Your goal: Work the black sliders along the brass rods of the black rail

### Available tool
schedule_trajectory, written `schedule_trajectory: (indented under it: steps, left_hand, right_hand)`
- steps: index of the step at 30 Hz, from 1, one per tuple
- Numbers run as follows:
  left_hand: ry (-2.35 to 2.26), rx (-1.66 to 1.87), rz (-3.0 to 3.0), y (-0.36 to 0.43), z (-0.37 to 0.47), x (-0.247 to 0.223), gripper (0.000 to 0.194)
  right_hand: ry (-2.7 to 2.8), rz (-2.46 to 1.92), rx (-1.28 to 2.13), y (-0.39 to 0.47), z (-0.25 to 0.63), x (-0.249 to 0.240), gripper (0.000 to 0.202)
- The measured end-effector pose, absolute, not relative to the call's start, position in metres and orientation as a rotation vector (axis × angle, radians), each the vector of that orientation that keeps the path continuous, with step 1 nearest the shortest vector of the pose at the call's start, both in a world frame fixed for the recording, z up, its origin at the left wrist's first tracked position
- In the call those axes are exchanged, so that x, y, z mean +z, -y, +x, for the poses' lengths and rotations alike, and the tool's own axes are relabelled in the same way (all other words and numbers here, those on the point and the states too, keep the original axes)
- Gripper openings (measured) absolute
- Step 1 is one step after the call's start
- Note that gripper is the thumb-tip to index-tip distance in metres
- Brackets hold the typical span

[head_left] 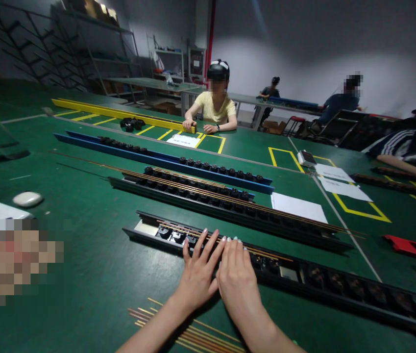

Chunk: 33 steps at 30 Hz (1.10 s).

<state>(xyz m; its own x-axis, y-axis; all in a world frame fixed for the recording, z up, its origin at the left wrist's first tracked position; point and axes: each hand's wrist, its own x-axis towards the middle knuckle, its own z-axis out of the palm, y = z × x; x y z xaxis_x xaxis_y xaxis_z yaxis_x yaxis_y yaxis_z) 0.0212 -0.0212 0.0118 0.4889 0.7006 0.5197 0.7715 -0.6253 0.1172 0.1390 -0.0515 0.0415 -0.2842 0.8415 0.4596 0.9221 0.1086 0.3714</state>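
Observation:
A long black channel rail (340, 279) with dark fittings set along it lies across the table before me. My left hand (198, 274) rests on its upper side, fingers spread over the fittings and a thin brass-coloured rod (274, 255) lying along the channel. Beside it, touching it, my right hand (237, 274) bends over the same rail with its fingers pressed together; whatever is beneath those fingertips is hidden. Several loose thin rods (208, 338) lie on the table under my forearms.
Beyond lie another black rail (193, 206) topped with long rods and a blue rail (156, 157). A person in yellow (215, 110) holds a yellow rail (119, 113) across the table. Paper sheets (298, 207) and red parts (413, 247) are right, a white rounded object (27, 198) left.

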Motion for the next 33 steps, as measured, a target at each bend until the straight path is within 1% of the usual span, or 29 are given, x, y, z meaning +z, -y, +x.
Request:
schedule_trajectory:
  steps: [11,19,23,30,33]
  left_hand:
    - [1.343,-0.8,-2.57,0.0194,0.02,0.0101,0.067]
    - [1.407,-0.769,-2.54,0.0213,0.0199,0.0094,0.069]
    - [1.403,-0.777,-2.531,0.0211,0.0206,0.0084,0.07]
    - [1.448,-0.799,-2.535,0.0215,0.0208,0.0076,0.07]
    - [1.46,-0.796,-2.52,0.0223,0.0211,0.0072,0.069]
  right_hand:
    - [2.193,-1.816,-0.744,0.0522,0.1365,0.0409,0.046]
    - [2.182,-1.857,-0.814,0.0514,0.1339,0.043,0.045]
    - [2.229,-1.809,-0.864,0.0512,0.1378,0.0417,0.045]
    - [2.139,-1.837,-0.723,0.051,0.1327,0.0387,0.046]
    - [2.127,-1.855,-0.739,0.0512,0.1317,0.0386,0.046]
